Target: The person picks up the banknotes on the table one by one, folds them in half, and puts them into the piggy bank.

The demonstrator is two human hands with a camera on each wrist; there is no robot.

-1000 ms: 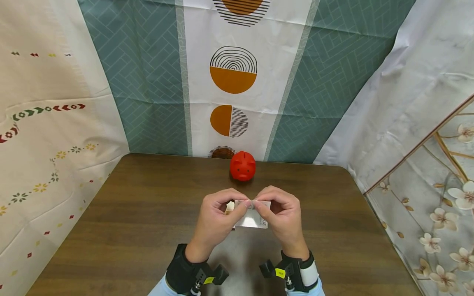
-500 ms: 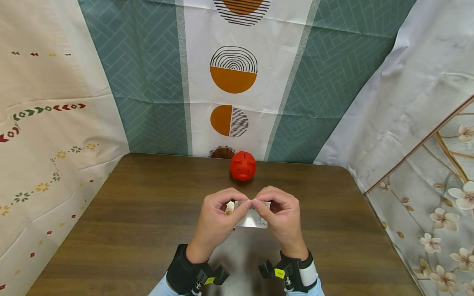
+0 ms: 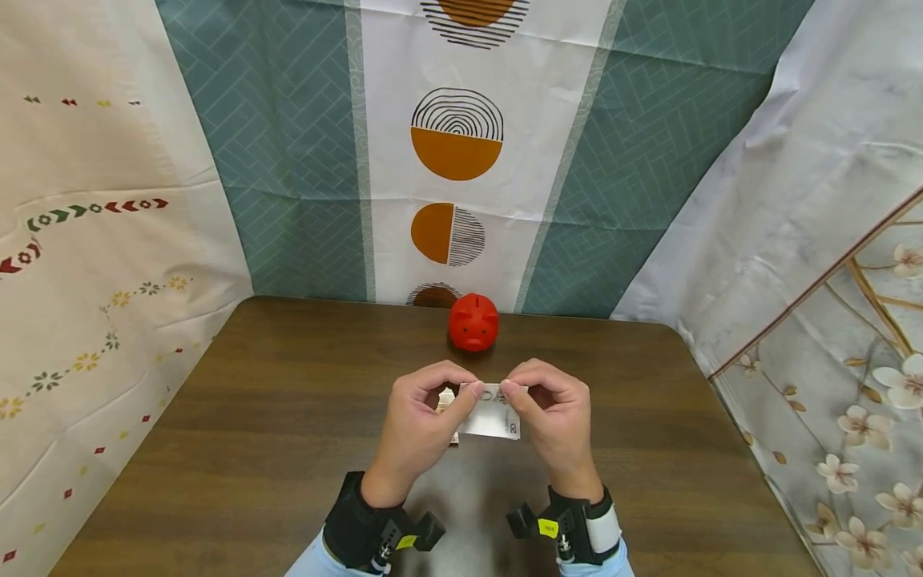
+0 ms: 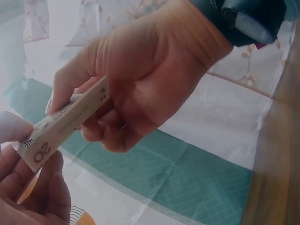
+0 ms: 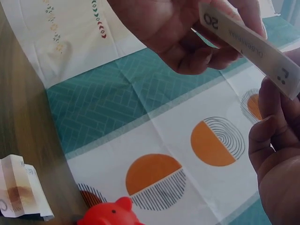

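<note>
A folded banknote (image 3: pixel 492 417), with a 20 printed near one corner, is stretched between my two hands. My left hand (image 3: pixel 421 429) pinches its left end between thumb and fingers. My right hand (image 3: pixel 554 425) pinches the right end the same way. In the left wrist view the folded banknote (image 4: pixel 65 124) looks like a narrow strip, with my right hand (image 4: pixel 140 75) above and my left hand (image 4: pixel 28 183) at the lower left. Partly hidden behind my left hand, more folded paper money (image 5: pixel 21 187) rests on the wooden table (image 3: pixel 303 401).
A red piggy bank (image 3: pixel 473 323) stands at the table's far edge, just beyond my hands. Patterned cloth (image 3: pixel 310 160) hangs behind the table, with more cloth on the left (image 3: pixel 108 240) and right (image 3: pixel 779 240).
My thumbs have slid apart along the banknote's upper edge, showing more of its print between them. The banknote has risen slightly in the head view.
</note>
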